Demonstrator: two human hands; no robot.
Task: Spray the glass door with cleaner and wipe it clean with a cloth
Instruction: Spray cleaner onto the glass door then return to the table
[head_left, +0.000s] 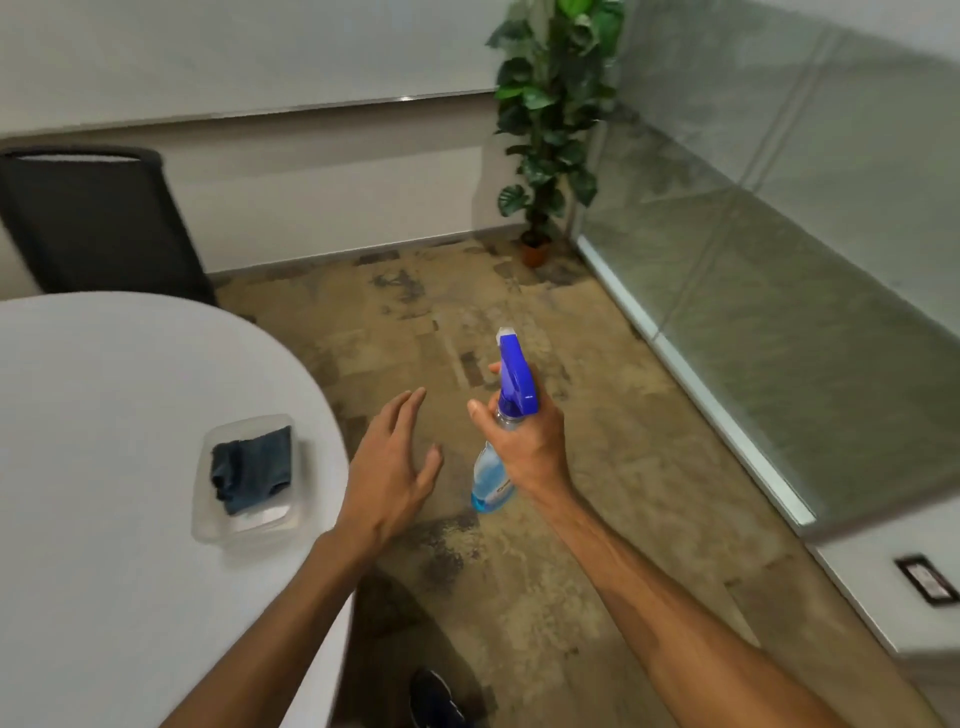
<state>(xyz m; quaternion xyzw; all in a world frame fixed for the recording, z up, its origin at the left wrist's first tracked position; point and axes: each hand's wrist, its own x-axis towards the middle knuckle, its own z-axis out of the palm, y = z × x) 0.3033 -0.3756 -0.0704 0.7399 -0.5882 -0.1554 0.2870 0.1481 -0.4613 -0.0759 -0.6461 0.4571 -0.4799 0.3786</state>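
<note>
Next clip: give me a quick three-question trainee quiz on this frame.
1. True or false: the right hand holds the spray bottle.
2. Where is the blue cloth? A) on the floor B) in the clear tray on the white table C) in the left hand
3. Fill in: the left hand's fingers are ____, holding nothing.

Key: 1 true; 2 B; 3 open

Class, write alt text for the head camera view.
A person's right hand holds a blue spray bottle above the floor, left hand open and empty. A dark cloth lies in a clear tray on a white table.
</note>
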